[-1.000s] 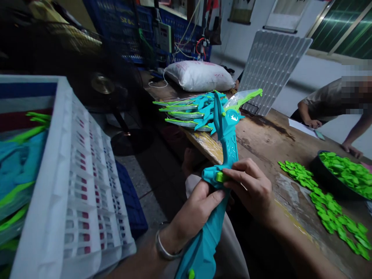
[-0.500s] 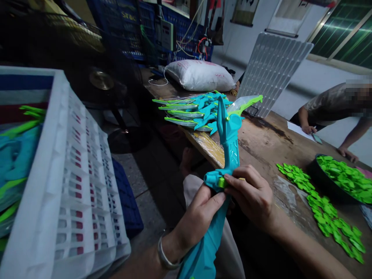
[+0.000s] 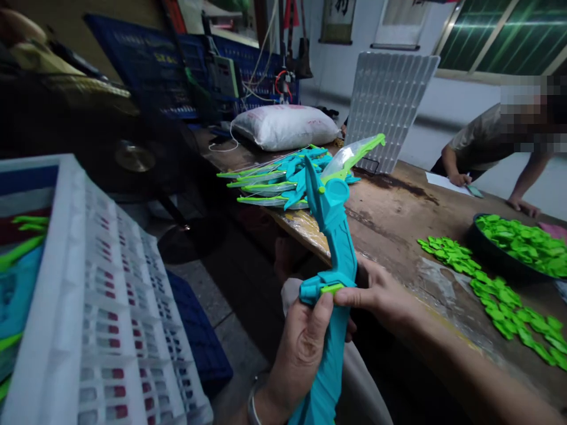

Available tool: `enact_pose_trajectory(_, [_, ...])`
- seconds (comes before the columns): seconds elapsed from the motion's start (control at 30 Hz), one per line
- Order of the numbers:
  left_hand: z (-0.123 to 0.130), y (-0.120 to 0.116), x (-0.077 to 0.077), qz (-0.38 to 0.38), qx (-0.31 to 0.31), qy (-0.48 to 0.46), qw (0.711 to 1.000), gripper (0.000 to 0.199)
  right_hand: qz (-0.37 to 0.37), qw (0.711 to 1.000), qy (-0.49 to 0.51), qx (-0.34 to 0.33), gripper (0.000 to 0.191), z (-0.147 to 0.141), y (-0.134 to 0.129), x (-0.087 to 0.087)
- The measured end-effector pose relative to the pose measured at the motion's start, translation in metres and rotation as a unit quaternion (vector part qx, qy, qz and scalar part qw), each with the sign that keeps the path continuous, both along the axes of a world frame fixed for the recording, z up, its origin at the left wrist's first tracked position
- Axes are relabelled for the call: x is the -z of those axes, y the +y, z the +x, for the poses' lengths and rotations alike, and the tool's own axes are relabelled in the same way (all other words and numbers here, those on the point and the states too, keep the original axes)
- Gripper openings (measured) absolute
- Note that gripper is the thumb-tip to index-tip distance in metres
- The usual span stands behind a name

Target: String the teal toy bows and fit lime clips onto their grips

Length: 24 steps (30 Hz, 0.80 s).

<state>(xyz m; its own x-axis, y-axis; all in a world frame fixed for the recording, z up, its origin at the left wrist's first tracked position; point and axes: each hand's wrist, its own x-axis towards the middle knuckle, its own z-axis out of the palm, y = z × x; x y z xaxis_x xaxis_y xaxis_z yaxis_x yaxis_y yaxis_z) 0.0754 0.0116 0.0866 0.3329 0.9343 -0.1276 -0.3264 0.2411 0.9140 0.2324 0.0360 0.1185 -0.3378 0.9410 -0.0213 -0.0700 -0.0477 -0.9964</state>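
A teal plastic toy bow (image 3: 342, 242) slants up from my lap, with a green and translucent arm (image 3: 352, 158) at its upper end. My left hand (image 3: 299, 348) is closed round its middle, the thumb lying beside a small bright green piece (image 3: 331, 288) set in the side. My right hand (image 3: 376, 289) is closed on the bow from the right. Its thumb presses at that green piece, while the other fingers are mostly hidden behind the bow. Several similar toy bows (image 3: 283, 177) lie stacked at the table's edge beyond.
Loose green plastic parts (image 3: 496, 301) lie on the wooden table (image 3: 390, 218), beside a dark basin (image 3: 476, 236) heaped with more. A white sack (image 3: 286, 127) rests farther back. On my left stands a white crate (image 3: 110, 283) holding teal and green pieces. Another person (image 3: 478, 136) leans over the table.
My right hand has shifted from a fingertip pinch at the green piece to a thumb press with fingers behind the bow. The green piece now sits flatter, and the bow's top leans more left.
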Motion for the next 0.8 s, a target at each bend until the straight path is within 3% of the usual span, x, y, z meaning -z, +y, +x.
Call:
enact_pose_trajectory(0.07, [0.0, -0.003, 0.003, 0.001, -0.015, 0.009, 1.0, 0.05, -0.034, 0.997, 0.058, -0.034, 0.047, -0.004, -0.005, 0.001])
enact_pose_trajectory(0.27, [-0.003, -0.011, 0.013, 0.024, -0.005, 0.018, 1.0, 0.046, 0.003, 0.998, 0.013, 0.058, 0.057, -0.007, -0.022, -0.001])
enact_pose_trajectory(0.37, [-0.001, -0.008, 0.014, -0.003, -0.024, 0.024, 0.999, 0.04, 0.019, 0.997, -0.004, 0.074, 0.054, -0.007, -0.025, -0.001])
enact_pose_trajectory(0.47, [0.004, 0.004, 0.015, -0.053, -0.056, -0.016, 0.997, 0.037, 0.057, 0.996, -0.019, 0.07, 0.052, -0.002, -0.016, 0.011])
enact_pose_trajectory(0.53, [0.004, 0.016, 0.018, -0.097, -0.011, -0.064, 0.993, 0.049, 0.111, 0.983, -0.115, 0.087, 0.045, 0.013, -0.005, 0.029])
enact_pose_trajectory(0.63, [-0.007, 0.033, 0.027, -0.203, 0.066, -0.151, 0.965, 0.071, 0.142, 0.919, -0.325, 0.171, 0.037, 0.06, 0.015, 0.064])
enact_pose_trajectory(0.7, [-0.02, 0.042, 0.035, -0.266, 0.06, -0.192, 0.943, 0.071, 0.123, 0.87, -0.406, 0.25, 0.033, 0.106, 0.026, 0.084])
enact_pose_trajectory(0.8, [-0.035, 0.054, 0.049, -0.288, 0.02, -0.22, 0.932, 0.056, 0.083, 0.773, -0.522, 0.351, 0.025, 0.182, 0.039, 0.1])
